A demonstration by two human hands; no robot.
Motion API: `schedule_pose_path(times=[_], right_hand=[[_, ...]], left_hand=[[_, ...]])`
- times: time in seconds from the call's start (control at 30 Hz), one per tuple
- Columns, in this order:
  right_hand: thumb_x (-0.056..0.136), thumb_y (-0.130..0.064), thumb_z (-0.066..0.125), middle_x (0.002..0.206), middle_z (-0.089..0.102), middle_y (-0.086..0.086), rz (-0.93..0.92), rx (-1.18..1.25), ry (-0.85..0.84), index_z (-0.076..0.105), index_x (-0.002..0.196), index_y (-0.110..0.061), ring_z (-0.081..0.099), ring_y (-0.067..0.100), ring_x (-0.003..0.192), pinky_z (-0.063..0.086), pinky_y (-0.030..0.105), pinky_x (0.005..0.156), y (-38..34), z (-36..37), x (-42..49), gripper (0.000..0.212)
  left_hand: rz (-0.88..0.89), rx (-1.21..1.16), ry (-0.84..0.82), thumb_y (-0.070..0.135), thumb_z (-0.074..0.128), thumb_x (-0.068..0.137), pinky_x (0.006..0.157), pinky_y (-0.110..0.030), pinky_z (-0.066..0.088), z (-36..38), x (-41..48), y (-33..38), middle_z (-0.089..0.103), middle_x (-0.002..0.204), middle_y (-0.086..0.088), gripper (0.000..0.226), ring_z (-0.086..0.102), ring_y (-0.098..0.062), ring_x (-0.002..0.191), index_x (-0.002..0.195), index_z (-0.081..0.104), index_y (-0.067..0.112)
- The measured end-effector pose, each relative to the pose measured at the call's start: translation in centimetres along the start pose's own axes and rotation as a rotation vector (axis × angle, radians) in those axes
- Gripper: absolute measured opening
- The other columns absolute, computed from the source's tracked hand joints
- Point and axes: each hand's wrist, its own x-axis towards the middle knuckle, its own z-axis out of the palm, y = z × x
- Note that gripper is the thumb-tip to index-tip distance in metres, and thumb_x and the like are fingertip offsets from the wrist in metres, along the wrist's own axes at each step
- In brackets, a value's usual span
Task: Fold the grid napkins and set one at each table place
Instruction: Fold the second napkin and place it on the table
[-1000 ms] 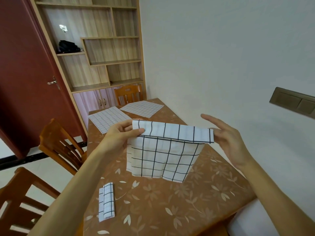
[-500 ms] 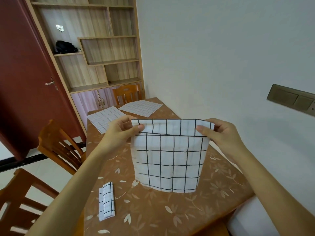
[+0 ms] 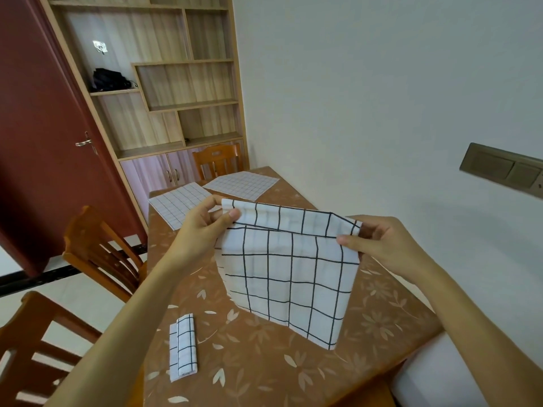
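A white napkin with a black grid [image 3: 289, 277] hangs in the air above the table, its top edge folded over toward me. My left hand [image 3: 207, 227] pinches the top left corner of it. My right hand [image 3: 379, 242] pinches the top right corner, thumb on the near side. A napkin folded into a narrow strip [image 3: 182, 349] lies on the table's near left part. Two unfolded grid napkins lie flat at the far end, one on the left [image 3: 176, 204] and one on the right [image 3: 241, 185].
The brown table [image 3: 264, 365] with a leaf pattern stands against the white wall on its right. Wooden chairs stand along the left side [image 3: 100, 257] and at the far end [image 3: 217, 160]. A shelf unit and a red door lie beyond.
My right hand, open beside the napkin a second ago, has closed on its top right corner. The napkin now hangs a little lower and more squarely between both hands.
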Motion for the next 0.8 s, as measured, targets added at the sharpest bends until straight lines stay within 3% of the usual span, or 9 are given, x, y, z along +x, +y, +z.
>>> schedule_pose_path(times=[0.13,0.23,0.3,0.37,0.5,0.6,0.67,0.73,0.8], right_hand=[[0.085,-0.004,0.074,0.097,0.079,0.005,-0.095,-0.005,0.179,0.081,0.096,-0.032,0.07,0.035,0.095,0.057,0.044,0.093,0.8,-0.2,0.6,0.031],[0.086,0.016,0.062,0.1,0.078,-0.012,-0.13,-0.006,0.194,0.08,0.094,-0.025,0.072,0.012,0.102,0.055,0.029,0.097,0.9,-0.3,0.9,0.044],[0.085,0.025,0.052,0.105,0.077,-0.012,-0.151,-0.028,0.159,0.081,0.089,-0.025,0.069,0.006,0.108,0.054,0.022,0.096,1.0,-0.4,1.1,0.058],[0.086,0.027,0.048,0.112,0.076,-0.01,-0.167,-0.047,0.127,0.082,0.086,-0.028,0.066,0.008,0.114,0.053,0.025,0.098,1.5,-0.6,1.2,0.065],[0.087,0.025,0.044,0.112,0.075,-0.012,-0.149,-0.083,0.131,0.081,0.087,-0.034,0.067,0.017,0.115,0.05,0.044,0.105,2.3,-0.9,1.4,0.07],[0.093,0.015,0.042,0.102,0.078,0.002,-0.108,-0.087,0.142,0.08,0.092,-0.038,0.06,0.054,0.105,0.048,0.065,0.094,2.2,-0.7,1.3,0.065],[0.099,0.003,0.035,0.105,0.077,0.008,-0.059,0.139,0.132,0.079,0.101,-0.029,0.065,0.045,0.107,0.053,0.056,0.091,1.9,-0.7,1.1,0.055],[0.104,-0.029,0.032,0.11,0.075,0.016,0.068,0.438,0.069,0.071,0.121,-0.02,0.069,0.032,0.104,0.053,0.043,0.09,1.5,-0.4,1.0,0.043],[0.085,-0.068,0.053,0.123,0.069,0.018,0.207,0.513,0.01,0.058,0.137,-0.019,0.068,0.035,0.11,0.051,0.048,0.096,2.1,-0.2,1.0,0.071]], left_hand=[[-0.096,0.043,-0.052,0.046,0.045,0.099,0.084,-0.048,0.062,0.4,-0.1,-0.2,0.076,0.114,-0.008,0.042,0.073,-0.031,0.106,0.127,0.06,0.019],[-0.334,0.027,-0.122,0.077,0.02,0.087,0.082,-0.043,0.061,0.6,0.0,-0.5,0.076,0.116,-0.01,0.08,0.074,-0.029,0.105,0.13,0.062,0.024],[-0.416,-0.105,-0.153,0.084,0.016,0.081,0.091,-0.046,0.058,0.7,0.5,-0.8,0.074,0.121,-0.012,0.093,0.072,-0.03,0.111,0.134,0.059,0.022],[-0.439,-0.17,-0.122,0.081,0.027,0.086,0.095,-0.049,0.056,0.8,0.7,-0.7,0.076,0.114,-0.01,0.084,0.071,-0.03,0.111,0.135,0.058,0.02],[-0.326,-0.052,-0.105,0.028,0.067,0.092,0.091,-0.049,0.058,1.0,0.5,-0.3,0.077,0.113,-0.013,0.041,0.074,-0.034,0.104,0.129,0.062,0.012],[-0.289,-0.091,-0.104,0.015,0.066,0.095,0.086,-0.046,0.063,0.9,0.2,-0.2,0.077,0.112,-0.016,0.031,0.075,-0.033,0.102,0.126,0.065,0.012],[-0.262,-0.129,-0.093,0.013,0.064,0.096,0.08,-0.041,0.065,0.9,0.1,-0.3,0.077,0.11,-0.018,0.028,0.076,-0.032,0.097,0.124,0.068,0.011],[-0.237,-0.152,-0.088,0.011,0.063,0.096,0.079,-0.04,0.065,0.9,0.1,-0.5,0.077,0.111,-0.019,0.028,0.076,-0.032,0.098,0.123,0.069,0.01],[-0.201,-0.146,-0.07,0.011,0.065,0.094,0.077,-0.036,0.065,0.9,0.2,-0.8,0.077,0.11,-0.018,0.029,0.077,-0.03,0.098,0.123,0.07,0.009]])
